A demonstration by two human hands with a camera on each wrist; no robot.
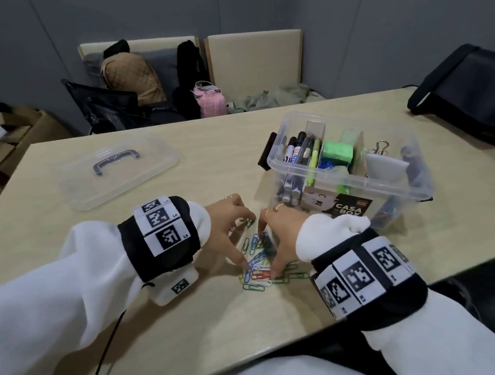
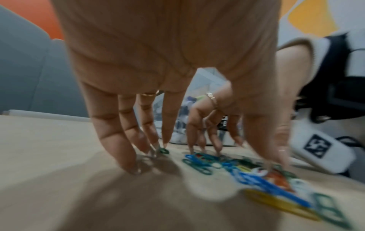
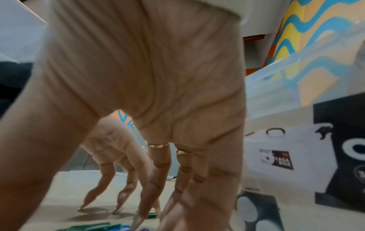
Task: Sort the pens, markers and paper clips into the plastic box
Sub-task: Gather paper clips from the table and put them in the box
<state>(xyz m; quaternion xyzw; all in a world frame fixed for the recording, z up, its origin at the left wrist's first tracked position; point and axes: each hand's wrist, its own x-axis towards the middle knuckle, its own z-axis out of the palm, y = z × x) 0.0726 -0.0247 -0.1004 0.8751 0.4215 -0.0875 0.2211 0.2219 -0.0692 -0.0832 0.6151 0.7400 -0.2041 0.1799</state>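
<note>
The small coloured wire paper clips (image 1: pixel 259 262) lie flat on the pale wooden table (image 1: pixel 191 323), just in front of the clear plastic box (image 1: pixel 348 177). Being thin and flat, some could slip under the nails and stay behind, or scatter sideways toward the table's near edge if the fingers sweep too fast.

The left hand (image 1: pixel 228 223) and the right hand (image 1: pixel 276 235) stand on either side of the pile, fingers spread apart and extended down, tips touching the table and the clips. Neither hand holds a clip; the pile lies between them. One green clip (image 2: pixel 164 150) sits apart, at the left fingertips (image 2: pixel 136 168). Markers already stand inside the box.
</note>
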